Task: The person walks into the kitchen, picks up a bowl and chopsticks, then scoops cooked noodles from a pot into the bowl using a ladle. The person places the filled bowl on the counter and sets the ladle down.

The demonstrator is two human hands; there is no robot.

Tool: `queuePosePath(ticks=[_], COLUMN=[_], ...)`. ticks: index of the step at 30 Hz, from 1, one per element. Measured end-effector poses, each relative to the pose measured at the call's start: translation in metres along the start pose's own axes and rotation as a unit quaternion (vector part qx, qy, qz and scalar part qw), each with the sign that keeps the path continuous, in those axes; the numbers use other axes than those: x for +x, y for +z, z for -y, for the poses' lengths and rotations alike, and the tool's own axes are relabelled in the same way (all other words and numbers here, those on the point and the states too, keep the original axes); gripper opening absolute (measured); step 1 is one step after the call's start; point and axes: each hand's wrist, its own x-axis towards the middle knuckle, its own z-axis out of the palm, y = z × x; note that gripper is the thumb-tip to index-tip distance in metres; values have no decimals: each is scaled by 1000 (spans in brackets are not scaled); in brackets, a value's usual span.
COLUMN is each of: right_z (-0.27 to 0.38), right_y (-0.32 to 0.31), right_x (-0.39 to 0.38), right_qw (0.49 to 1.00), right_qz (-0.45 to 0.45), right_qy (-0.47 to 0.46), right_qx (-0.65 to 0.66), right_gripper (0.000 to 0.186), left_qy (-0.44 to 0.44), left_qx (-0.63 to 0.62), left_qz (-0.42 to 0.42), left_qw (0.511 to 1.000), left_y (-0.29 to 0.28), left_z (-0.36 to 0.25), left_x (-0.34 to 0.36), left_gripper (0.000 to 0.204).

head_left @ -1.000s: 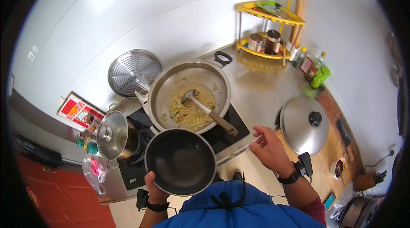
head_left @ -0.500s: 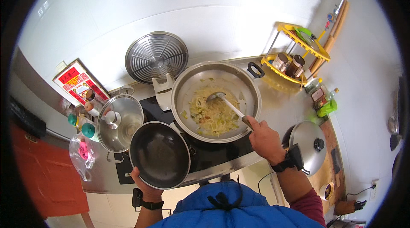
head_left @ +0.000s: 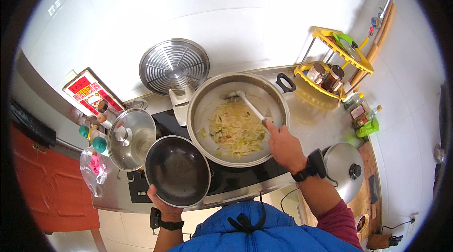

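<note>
In the head view my right hand (head_left: 287, 150) is closed around the handle of a ladle (head_left: 252, 105), whose bowl rests at the far inner side of a large steel pan (head_left: 200, 141). Pale noodle-like strips with green bits (head_left: 236, 129) lie in that pan, just nearer to me than the ladle's bowl. At the near left, my left hand (head_left: 164, 208) grips the rim of a dark frying pan (head_left: 177, 171), thumb up along its edge. Only a dark, bare inside shows in this frying pan, tilted beside the large pan; my other left fingers are hidden beneath it.
A glass-lidded pot (head_left: 134, 145) stands left of the frying pan, bottles (head_left: 100, 145) beyond it. Behind sits a round steel steamer plate (head_left: 174, 70). To the right are a yellow two-tier rack (head_left: 325, 86), a green cup (head_left: 368, 128) and a lidded silver pot (head_left: 342, 171).
The ladle's bowl has moved from the middle of the food to the far side of the large pan. My right hand has shifted slightly left. The left hand still holds the frying pan.
</note>
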Motion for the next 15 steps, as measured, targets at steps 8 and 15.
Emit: queuePosePath(ticks=[8, 15], right_z=[-17, 0], right_y=[-35, 6], right_x=[-23, 28], right_qw=[999, 998], right_qz=[24, -24], right_qy=[-33, -31], right_qx=[10, 47], right_gripper=[50, 49], left_qy=[-4, 8], left_qx=[14, 20], left_qz=[-35, -16], left_qw=[999, 1000], left_y=[1, 7], left_z=[1, 5], left_x=[0, 0], left_gripper=[78, 76])
